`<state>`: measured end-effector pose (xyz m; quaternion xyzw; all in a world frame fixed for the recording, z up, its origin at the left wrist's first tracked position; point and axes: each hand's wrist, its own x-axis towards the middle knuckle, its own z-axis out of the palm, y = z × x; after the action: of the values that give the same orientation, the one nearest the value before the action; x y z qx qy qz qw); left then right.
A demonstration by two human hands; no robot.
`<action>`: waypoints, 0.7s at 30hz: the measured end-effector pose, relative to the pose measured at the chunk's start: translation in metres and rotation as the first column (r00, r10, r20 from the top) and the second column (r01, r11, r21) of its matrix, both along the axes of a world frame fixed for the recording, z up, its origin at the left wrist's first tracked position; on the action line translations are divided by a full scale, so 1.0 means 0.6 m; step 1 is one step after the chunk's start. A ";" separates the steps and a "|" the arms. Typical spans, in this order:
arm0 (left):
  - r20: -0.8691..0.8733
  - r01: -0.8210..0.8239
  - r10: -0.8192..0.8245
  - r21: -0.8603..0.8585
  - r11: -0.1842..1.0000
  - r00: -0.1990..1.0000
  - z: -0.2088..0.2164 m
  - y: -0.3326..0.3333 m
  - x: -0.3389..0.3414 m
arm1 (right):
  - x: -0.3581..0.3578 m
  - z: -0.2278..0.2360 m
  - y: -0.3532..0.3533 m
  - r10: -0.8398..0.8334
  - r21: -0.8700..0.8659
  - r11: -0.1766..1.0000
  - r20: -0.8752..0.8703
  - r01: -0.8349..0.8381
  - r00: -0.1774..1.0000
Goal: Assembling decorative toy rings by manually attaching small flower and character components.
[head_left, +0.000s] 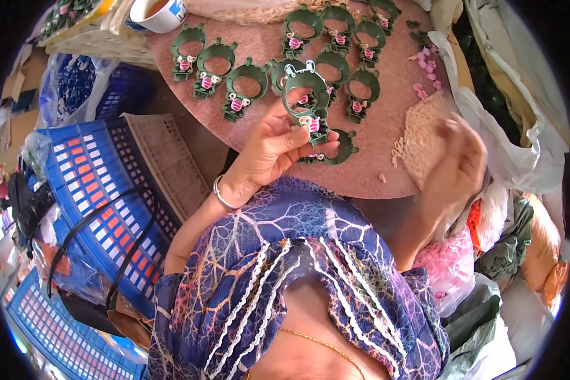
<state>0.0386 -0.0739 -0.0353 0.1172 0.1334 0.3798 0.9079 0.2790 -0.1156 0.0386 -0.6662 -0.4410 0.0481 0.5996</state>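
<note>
Left hand [272,152] and right hand [460,161] are well apart over the worktop [367,174]. The left one has its thumb and fingers closed around the foot of a green frame [322,96], held upright, its round hole and two ears clear above the fingertips. On the frame's lower part, just beyond the thumb, sits a small pink-striped figure [313,125] with pale bits on it. The right one is half curled and blurred, just beside a heap of cream pieces [420,139]; I cannot tell whether it has hold of one.

Beyond the left hand lie more frames, such as the nearest one to its upper left [261,81], with like figures on them; another [346,149] lies just right of its fingertips, partly hidden. Loose pink bits [428,66] are spread beyond the right hand.

My guess is that the step is fitting small cream pieces onto the figure. To do it well, keep the left grip low on the foot so that the figure stays bare and faces the right hand. Take one piece at a time from the near edge of the heap, turn it the right way round before reaching across, then press squarely while the left fingers back the frame. A crooked push could bend the piece or knock neighbouring frames.
</note>
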 end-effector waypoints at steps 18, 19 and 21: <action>0.001 0.014 -0.014 0.004 1.000 1.000 0.006 0.000 -0.009 | -0.106 -0.036 0.019 0.390 -0.275 0.773 -0.505 -0.572 0.770; 0.024 0.009 -0.009 -0.004 1.000 1.000 0.006 -0.001 -0.008 | -0.106 -0.037 0.020 0.457 -0.282 0.773 -0.372 -0.568 0.808; 0.001 0.018 -0.018 0.003 1.000 1.000 0.009 0.000 -0.004 | -0.116 -0.028 0.020 0.444 -0.289 0.781 -0.368 -0.554 0.817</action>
<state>0.0361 -0.0739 -0.0299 0.1197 0.1314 0.3718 0.9111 0.2095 -0.1039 0.0216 -0.6140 -0.4955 0.3853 0.4786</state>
